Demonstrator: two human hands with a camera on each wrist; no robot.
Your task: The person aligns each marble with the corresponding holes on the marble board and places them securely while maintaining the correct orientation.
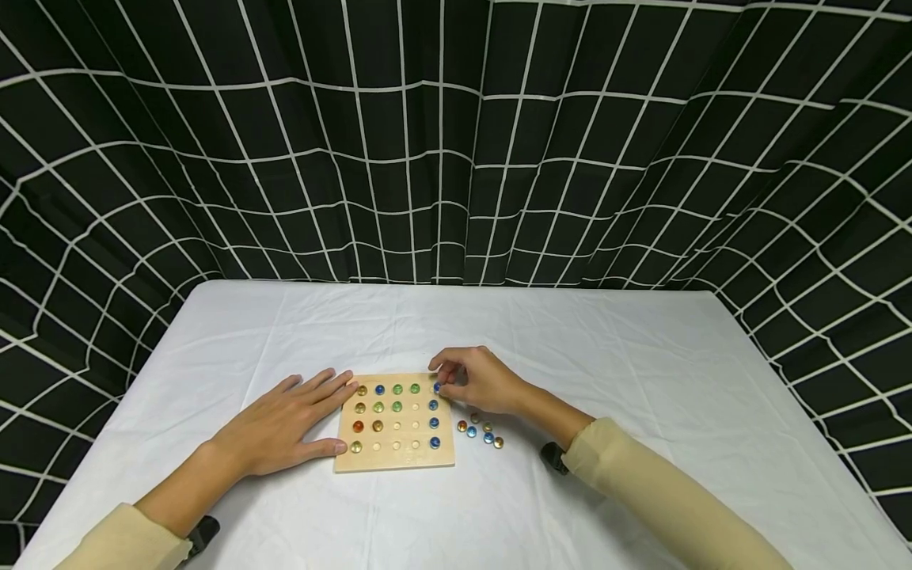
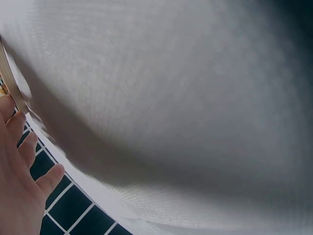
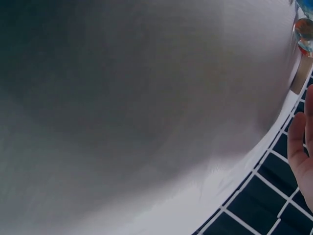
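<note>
A pale wooden board (image 1: 388, 457) with rows of round hollows lies on the white-covered table, several glass marbles seated in it. Green marbles (image 1: 397, 389) and amber ones fill much of its left and upper part, and blue marbles (image 1: 434, 423) line the right column. My left hand (image 1: 285, 423) lies with spread fingers along the board's left edge; its fingers (image 2: 29, 147) show in the left wrist view. At the top right corner, my right hand (image 1: 480, 381) pinches a blue marble (image 1: 437, 388) at its hollow, partly hidden by the thumb.
Just right of the board, several loose marbles (image 1: 488, 437), blue and amber-orange, lie on the white tablecloth (image 1: 606, 348). One swirled marble (image 3: 304, 30) shows at the right wrist view's edge. A black curtain with a white grid (image 1: 456, 158) hangs behind and beside the table.
</note>
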